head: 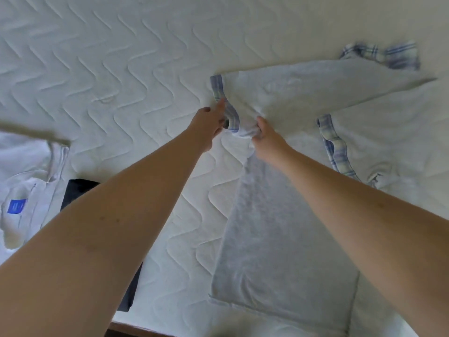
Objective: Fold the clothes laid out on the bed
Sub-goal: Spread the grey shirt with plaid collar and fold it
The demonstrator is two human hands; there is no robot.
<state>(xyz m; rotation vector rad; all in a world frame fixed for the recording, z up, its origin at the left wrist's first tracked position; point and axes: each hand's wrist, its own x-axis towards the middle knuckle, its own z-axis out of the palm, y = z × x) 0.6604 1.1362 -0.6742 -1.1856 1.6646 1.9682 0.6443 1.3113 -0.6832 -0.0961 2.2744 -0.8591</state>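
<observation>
A light grey sweatshirt (286, 234) with blue plaid trim lies across the right half of the bed, its body reaching toward the near edge. One sleeve (315, 83) is laid across the upper part. My left hand (209, 125) pinches the plaid cuff (218, 91) of that sleeve with thumb and fingers. My right hand (264, 136) grips a bunch of the grey fabric just beside it. A plaid hood or collar part (388, 54) shows at the far right.
The quilted white mattress (109, 69) fills the view. A white garment with a blue label (26, 181) lies at the left edge, a dark folded garment (80, 190) beside it under my left arm. A wooden bed edge (136, 330) shows at the bottom.
</observation>
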